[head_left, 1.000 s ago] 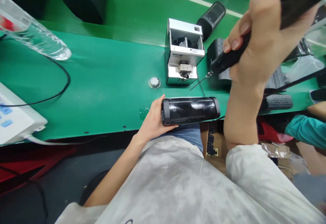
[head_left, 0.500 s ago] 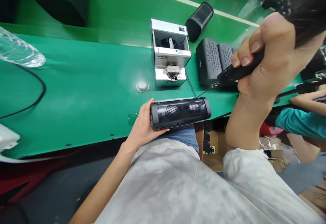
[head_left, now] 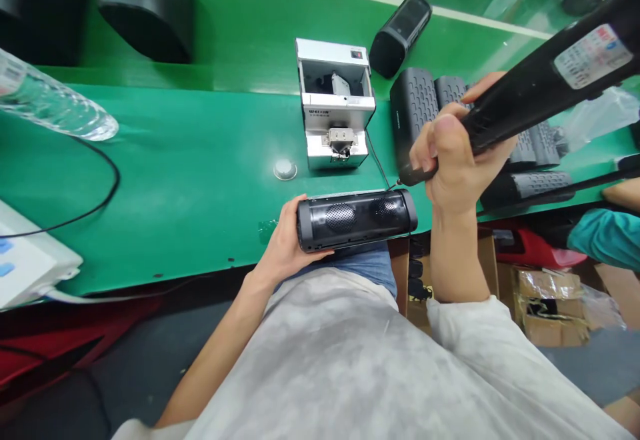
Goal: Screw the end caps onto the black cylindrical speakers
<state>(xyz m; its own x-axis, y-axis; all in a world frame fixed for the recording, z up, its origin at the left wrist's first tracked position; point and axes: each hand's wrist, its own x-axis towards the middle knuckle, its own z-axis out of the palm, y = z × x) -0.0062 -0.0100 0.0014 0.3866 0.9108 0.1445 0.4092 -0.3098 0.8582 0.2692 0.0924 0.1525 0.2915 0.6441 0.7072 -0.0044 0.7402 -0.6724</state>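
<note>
My left hand (head_left: 285,240) grips the left end of a black speaker (head_left: 363,220), with the thumb at its upper edge and fingers below. The speaker lies lengthwise at the bench's near edge, two perforated round drivers facing up. My right hand (head_left: 455,153) is wrapped around a black electric screwdriver (head_left: 530,87), which tilts with its rear end up to the right. Its tip is by the speaker's upper right edge; I cannot tell whether it touches. Just beyond the speaker stands a silver screw feeder (head_left: 337,107). A small round metal dish (head_left: 285,169) sits left of the feeder.
Several dark speaker housings (head_left: 415,110) stand right of the feeder, and another speaker (head_left: 400,33) lies behind. At left are a plastic bottle (head_left: 60,100), a black cable (head_left: 107,193) and a white box (head_left: 30,257). A co-worker's teal sleeve (head_left: 605,237) shows at right.
My right hand has come down and left with the screwdriver, bringing its tip to the speaker's upper right edge. My left hand keeps its hold. The view has shifted slightly.
</note>
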